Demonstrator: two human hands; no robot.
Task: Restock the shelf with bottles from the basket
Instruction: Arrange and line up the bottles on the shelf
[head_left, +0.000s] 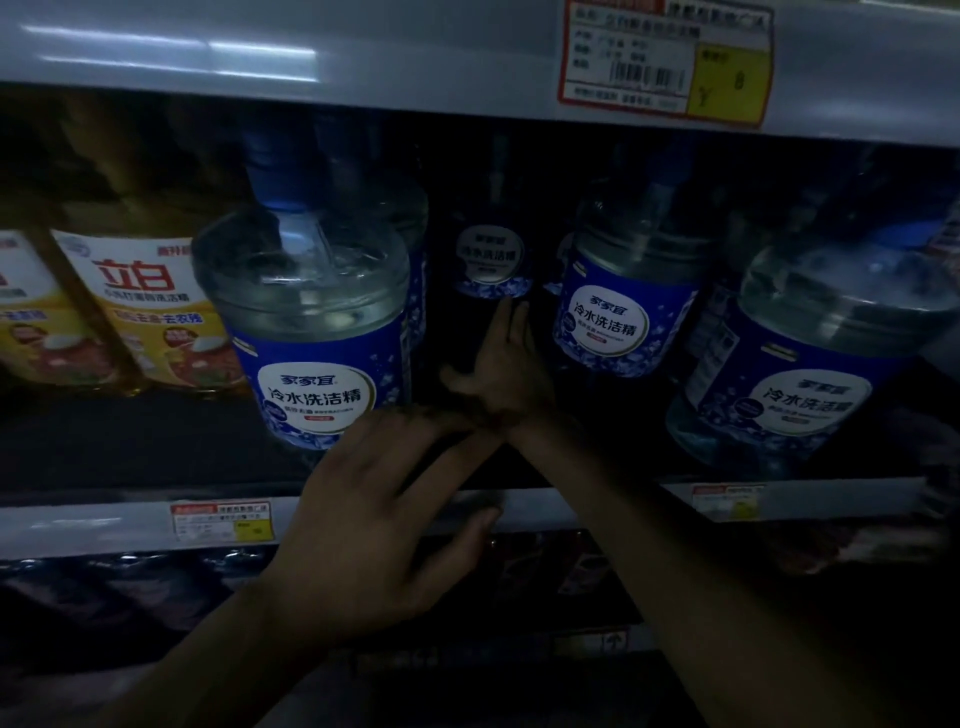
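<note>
Blue-labelled clear plastic bottles (311, 332): stood in rows on the grey metal shelf (104, 525), centre and right of frame.
Right hand (501, 371): stretched deep between the rows, fingers straight, tips at a rear bottle (491, 260); nothing gripped.
Left hand (374, 525): held at the shelf edge, lower centre, fingers spread, nothing gripped.

I watch through one head-worn camera, facing straight into the shelf (104, 525) from very close, tilted slightly down. Its wide lens bows the front edges. Dish-detergent bottles (317, 332) fill the frame, with the left hand (374, 525) and right hand (504, 364) in the lower middle.
</note>
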